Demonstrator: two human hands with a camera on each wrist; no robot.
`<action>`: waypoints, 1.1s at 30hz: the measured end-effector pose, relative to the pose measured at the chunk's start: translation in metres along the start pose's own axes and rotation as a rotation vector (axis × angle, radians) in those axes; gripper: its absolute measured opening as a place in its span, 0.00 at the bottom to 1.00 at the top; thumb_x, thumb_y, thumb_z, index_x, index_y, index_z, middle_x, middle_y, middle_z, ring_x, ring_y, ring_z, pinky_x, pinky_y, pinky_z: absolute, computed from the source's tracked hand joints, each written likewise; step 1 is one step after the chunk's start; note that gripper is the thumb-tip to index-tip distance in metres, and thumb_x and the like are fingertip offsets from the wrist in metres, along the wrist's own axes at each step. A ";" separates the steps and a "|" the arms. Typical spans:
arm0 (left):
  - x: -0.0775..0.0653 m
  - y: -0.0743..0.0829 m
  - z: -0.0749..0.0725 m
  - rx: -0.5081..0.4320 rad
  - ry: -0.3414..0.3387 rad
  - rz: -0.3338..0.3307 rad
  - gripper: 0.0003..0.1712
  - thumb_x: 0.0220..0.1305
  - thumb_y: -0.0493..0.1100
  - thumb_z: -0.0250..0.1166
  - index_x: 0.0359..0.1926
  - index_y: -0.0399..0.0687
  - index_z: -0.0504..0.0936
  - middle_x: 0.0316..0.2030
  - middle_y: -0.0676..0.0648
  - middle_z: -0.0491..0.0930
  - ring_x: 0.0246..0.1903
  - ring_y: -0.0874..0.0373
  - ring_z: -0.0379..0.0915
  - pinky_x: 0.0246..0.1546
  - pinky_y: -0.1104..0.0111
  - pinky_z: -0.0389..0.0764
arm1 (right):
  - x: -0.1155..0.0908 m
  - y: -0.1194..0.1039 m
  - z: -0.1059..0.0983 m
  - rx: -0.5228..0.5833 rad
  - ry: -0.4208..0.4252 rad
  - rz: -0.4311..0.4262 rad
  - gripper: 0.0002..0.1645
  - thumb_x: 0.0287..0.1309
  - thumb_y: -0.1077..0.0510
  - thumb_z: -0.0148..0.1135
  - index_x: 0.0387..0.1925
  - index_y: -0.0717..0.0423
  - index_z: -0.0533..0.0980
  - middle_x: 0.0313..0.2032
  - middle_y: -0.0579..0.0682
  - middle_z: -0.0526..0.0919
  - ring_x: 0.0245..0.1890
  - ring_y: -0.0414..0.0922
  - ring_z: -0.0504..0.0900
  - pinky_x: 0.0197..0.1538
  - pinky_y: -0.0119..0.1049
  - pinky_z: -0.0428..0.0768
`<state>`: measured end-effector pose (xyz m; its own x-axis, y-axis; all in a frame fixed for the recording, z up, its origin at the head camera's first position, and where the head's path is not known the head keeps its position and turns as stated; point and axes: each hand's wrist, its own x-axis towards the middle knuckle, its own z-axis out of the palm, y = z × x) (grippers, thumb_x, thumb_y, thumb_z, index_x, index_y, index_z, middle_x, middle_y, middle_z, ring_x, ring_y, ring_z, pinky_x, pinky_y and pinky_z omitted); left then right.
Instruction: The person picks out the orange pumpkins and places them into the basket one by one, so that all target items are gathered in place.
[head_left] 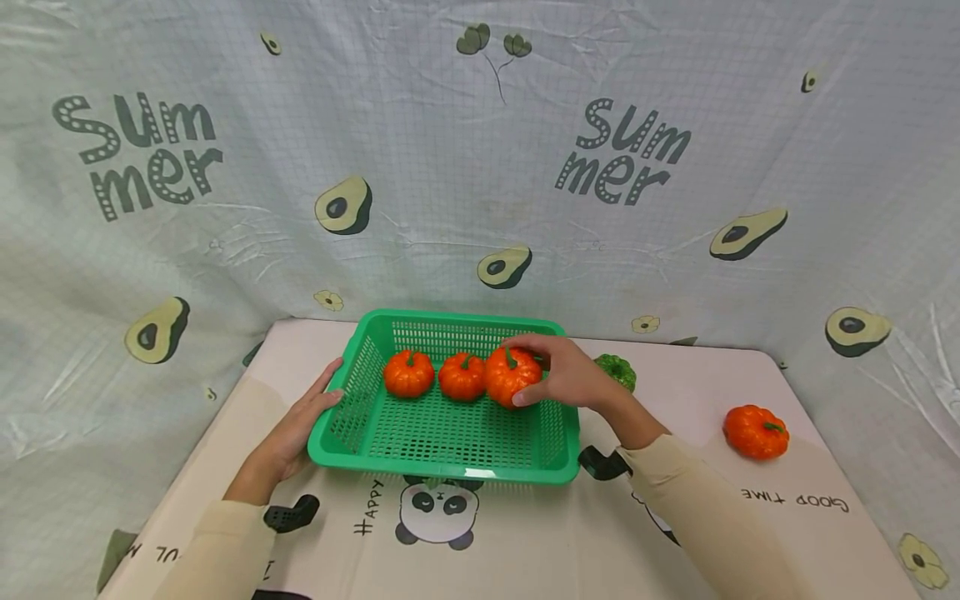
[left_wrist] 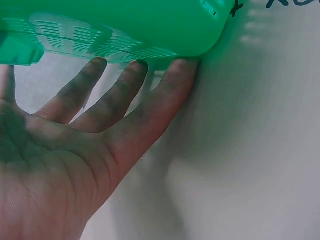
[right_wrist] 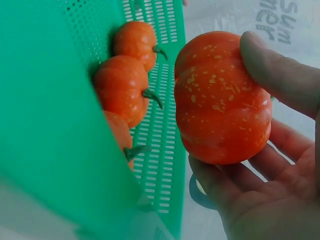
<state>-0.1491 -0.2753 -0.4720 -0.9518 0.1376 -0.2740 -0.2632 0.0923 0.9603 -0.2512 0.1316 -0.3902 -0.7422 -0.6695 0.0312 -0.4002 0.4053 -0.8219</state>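
My right hand (head_left: 566, 371) grips a small orange pumpkin (right_wrist: 222, 97) between thumb and fingers, over the right part of a green plastic basket (head_left: 465, 475). In the right wrist view its speckled underside faces the camera. Three more orange pumpkins lie in a row in the basket there. The head view shows a left pumpkin (head_left: 408, 373) and a middle pumpkin (head_left: 461, 377); the third is hidden behind the held one. My left hand (head_left: 300, 425) is at the basket's left side, its fairly straight fingers (left_wrist: 165, 95) touching the wall below the rim.
Another orange pumpkin (head_left: 756, 432) lies on the table at the right. A bumpy green vegetable (head_left: 617, 371) sits right of the basket, partly covered by my right hand. A patterned cloth (head_left: 450, 167) hangs behind the table (head_left: 525, 542).
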 end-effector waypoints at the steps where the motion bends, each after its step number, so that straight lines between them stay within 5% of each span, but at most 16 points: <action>1: 0.000 0.000 0.000 -0.001 -0.001 0.000 0.40 0.83 0.57 0.43 0.84 0.74 0.31 0.85 0.42 0.30 0.78 0.36 0.43 0.61 0.64 0.72 | 0.001 -0.001 0.001 -0.004 -0.006 0.000 0.46 0.51 0.59 0.80 0.71 0.59 0.72 0.67 0.61 0.77 0.62 0.57 0.77 0.62 0.55 0.80; 19: -0.002 0.002 0.003 0.006 0.009 -0.007 0.40 0.84 0.56 0.43 0.84 0.74 0.30 0.85 0.44 0.29 0.80 0.36 0.40 0.72 0.47 0.60 | 0.024 -0.009 0.015 -0.017 -0.071 -0.015 0.43 0.48 0.59 0.80 0.69 0.54 0.76 0.67 0.57 0.78 0.62 0.55 0.76 0.61 0.50 0.81; 33: -0.001 0.001 0.001 0.011 0.011 -0.002 0.40 0.83 0.57 0.43 0.84 0.74 0.32 0.85 0.42 0.32 0.80 0.37 0.42 0.65 0.60 0.69 | 0.038 -0.012 0.030 -0.014 -0.136 -0.046 0.43 0.48 0.58 0.80 0.69 0.54 0.76 0.65 0.55 0.80 0.60 0.52 0.78 0.62 0.48 0.80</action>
<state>-0.1483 -0.2741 -0.4705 -0.9531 0.1263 -0.2752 -0.2633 0.1031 0.9592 -0.2590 0.0828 -0.3962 -0.6435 -0.7654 -0.0099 -0.4401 0.3806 -0.8133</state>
